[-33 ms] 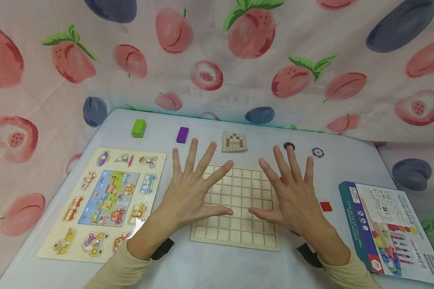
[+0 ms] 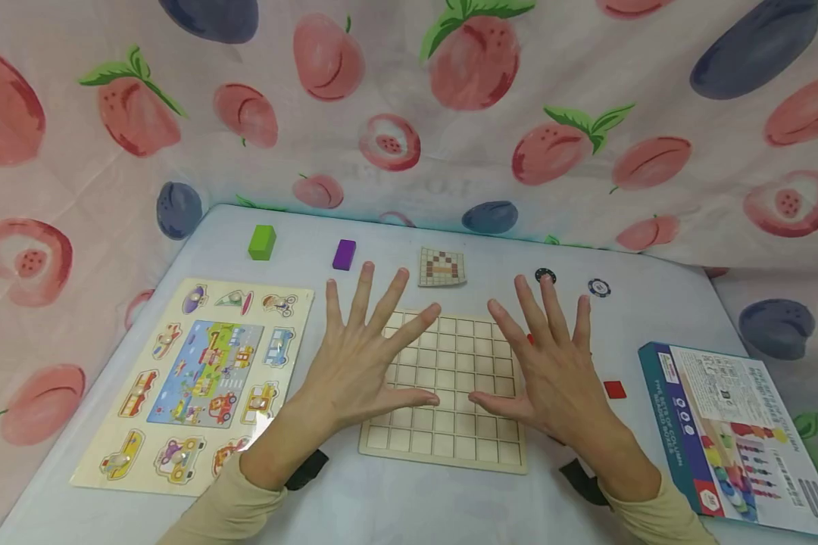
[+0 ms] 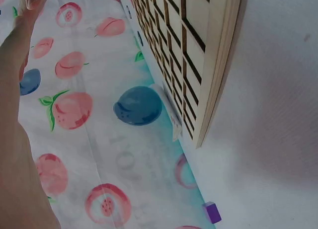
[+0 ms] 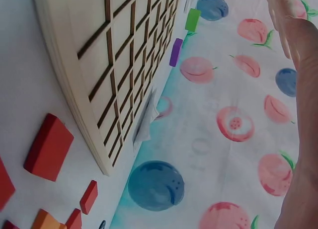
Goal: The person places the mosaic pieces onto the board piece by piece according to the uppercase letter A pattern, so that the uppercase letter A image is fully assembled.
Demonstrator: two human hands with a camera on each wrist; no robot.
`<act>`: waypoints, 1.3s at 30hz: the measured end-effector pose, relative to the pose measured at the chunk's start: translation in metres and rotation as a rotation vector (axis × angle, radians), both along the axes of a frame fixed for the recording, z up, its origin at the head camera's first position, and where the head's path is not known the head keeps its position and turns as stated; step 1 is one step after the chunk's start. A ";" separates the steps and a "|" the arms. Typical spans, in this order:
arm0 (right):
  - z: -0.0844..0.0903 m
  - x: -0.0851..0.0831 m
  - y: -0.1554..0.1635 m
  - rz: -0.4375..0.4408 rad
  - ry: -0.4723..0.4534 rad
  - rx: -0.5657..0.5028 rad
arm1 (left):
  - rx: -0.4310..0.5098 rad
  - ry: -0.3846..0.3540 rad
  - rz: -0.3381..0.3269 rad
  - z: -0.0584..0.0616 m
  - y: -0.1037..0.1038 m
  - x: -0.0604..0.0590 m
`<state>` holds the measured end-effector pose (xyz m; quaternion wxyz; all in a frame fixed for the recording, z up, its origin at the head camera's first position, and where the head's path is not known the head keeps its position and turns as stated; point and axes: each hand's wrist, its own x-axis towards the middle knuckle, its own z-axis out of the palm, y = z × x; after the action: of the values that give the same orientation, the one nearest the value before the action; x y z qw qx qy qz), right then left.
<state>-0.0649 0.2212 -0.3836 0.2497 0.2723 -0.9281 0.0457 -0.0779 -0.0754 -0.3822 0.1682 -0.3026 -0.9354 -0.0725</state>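
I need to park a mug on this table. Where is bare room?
Bare tabletop lies along the near edge in front of the wooden grid board, and at the back between the green block and the vehicle puzzle board. Right of the grid, red pieces crowd it.

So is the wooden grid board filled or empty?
Empty where visible: the wooden grid board shows bare squares; both hands, left and right, cover parts.
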 end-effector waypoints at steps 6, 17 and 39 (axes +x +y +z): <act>0.000 0.001 0.007 -0.021 -0.064 -0.047 | -0.019 -0.026 0.000 -0.006 -0.004 0.000; -0.001 -0.016 0.050 -0.158 -0.304 -0.152 | 0.007 -0.402 -0.046 -0.025 -0.026 0.000; -0.033 -0.036 0.068 -0.276 -0.559 -0.037 | 0.086 -0.714 -0.108 -0.039 -0.048 -0.003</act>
<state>-0.1013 0.2889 -0.4167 -0.0063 0.1158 -0.9881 0.1014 -0.0814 -0.1236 -0.4217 -0.1605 -0.2999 -0.9139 -0.2214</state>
